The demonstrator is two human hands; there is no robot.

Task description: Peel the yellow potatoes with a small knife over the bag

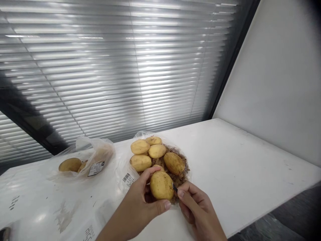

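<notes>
My left hand (144, 197) is wrapped round a yellow potato (162, 185), thumb below and fingers above. At the potato's right side, my right hand (194, 204) pinches a small dark blade-like tool (175, 188) whose tip meets the skin; most of it is hidden by the fingers. Just beyond, several pale peeled-looking potatoes (139, 146) and a browner unpeeled-looking potato (174, 163) rest on a heap of brown peelings (184, 177). Under the heap is a clear plastic bag (120, 175) with a barcode label (128, 179).
Further left on the white table (225, 157), another clear plastic bag (105, 150) with a printed label holds brownish potatoes (70, 164). A window with blinds (112, 67) stands behind, and a white wall (278, 90) rises at the right. Smudges mark the tabletop's left side.
</notes>
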